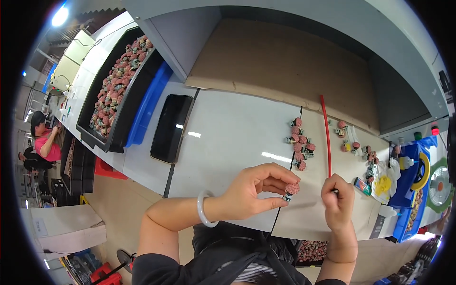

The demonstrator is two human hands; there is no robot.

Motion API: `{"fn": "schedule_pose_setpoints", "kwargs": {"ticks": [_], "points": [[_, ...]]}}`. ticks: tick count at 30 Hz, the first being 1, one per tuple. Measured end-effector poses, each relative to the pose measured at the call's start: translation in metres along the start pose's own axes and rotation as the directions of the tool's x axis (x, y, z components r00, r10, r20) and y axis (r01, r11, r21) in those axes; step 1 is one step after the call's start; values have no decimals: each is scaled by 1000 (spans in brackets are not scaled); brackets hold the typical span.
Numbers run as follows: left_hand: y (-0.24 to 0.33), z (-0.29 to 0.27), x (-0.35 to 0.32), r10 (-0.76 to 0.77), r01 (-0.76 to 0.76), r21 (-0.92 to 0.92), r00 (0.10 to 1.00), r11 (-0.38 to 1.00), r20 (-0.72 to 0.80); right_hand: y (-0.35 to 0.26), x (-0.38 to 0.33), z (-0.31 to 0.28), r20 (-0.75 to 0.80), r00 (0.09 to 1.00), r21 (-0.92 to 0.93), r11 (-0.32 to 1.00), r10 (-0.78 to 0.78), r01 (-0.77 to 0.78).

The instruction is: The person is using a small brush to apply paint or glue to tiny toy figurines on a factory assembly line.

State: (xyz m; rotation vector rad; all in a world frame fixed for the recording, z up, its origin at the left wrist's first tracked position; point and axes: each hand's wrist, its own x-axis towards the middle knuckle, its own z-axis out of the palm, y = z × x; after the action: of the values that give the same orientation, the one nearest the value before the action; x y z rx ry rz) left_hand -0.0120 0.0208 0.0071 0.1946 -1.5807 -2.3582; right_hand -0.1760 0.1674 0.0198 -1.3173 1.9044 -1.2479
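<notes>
Flower [291, 188] pinched in my left hand [251, 192].
My right hand [337, 202] is closed around a thin tool [335, 191] beside it.

Glossy white tabletop [228, 137], matt brown cardboard backing [285, 61], knobbly pink toy [291, 188], glossy black tray [171, 128]

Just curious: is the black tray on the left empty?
No, the black tray is heaped with small pink and dark pieces.
</notes>
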Motion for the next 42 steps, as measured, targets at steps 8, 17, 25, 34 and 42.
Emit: {"fn": "schedule_pose_setpoints", "kwargs": {"ticks": [8,17,25,34,42], "points": [[0,2,-2,76,-75,63,997,995,-8,-4,-2,16,15,942,-95,937,-336,336],[2,3,-2,26,-24,85,999,996,-21,-14,1,21,161,965,-228,944,-205,239],[1,0,-1,79,-81,193,997,978,15,-12,1,21,152,981,-220,964,-118,150],[-1,2,-4,59,-62,210,998,976,20,-8,0,20,209,964,-218,953,-167,212],[-1,0,5,-7,5,192,1000,981,10,-1,6,18,258,955,-192,961,-148,201]]}}
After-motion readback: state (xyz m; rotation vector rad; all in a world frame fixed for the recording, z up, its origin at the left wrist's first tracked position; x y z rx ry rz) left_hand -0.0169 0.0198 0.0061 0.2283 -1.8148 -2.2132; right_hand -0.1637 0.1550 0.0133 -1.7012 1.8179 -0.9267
